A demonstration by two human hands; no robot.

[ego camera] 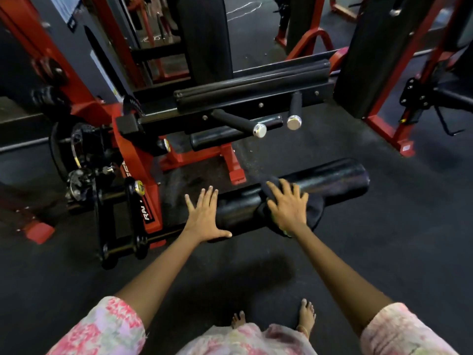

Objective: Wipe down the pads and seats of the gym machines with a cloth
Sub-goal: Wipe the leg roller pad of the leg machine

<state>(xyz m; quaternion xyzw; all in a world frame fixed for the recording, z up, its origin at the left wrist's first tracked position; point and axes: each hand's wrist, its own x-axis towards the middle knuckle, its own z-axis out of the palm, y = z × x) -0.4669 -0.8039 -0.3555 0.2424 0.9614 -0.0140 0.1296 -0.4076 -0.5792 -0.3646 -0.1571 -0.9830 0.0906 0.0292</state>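
- The right hand [288, 206] lay flat with fingers spread, its grip open and pressing a dark cloth [311, 213] onto the black roller pad [332, 180]; nothing was curled round the cloth
- The cloth draped over the top and near side of the roller pad, roughly at its middle, with a loose fold hanging toward the person
- The left hand [204, 213] also had an open grip, palm down and fingers splayed, resting on the left end of the same roller pad, thumb along its lower edge, apparently steadying it
- The roller pad sat low on a black arm of a red-framed machine [138, 160], just above the dark rubber floor [384, 239]
- Beyond it were a smaller roller [230, 135], two chrome-capped handles [259, 129], and a long black seat pad [252, 85], none yet under the cloth
- Risk, as I judged it: with only a flat palm holding the cloth, a quick stroke could slide it off the curved pad onto the floor and pick up dirt
- The pad probably turns or swings on its arm; pressing hard could roll it away, and the left hand might slip toward the metal linkage [122, 213]
- The pad's underside and far right end could easily be missed
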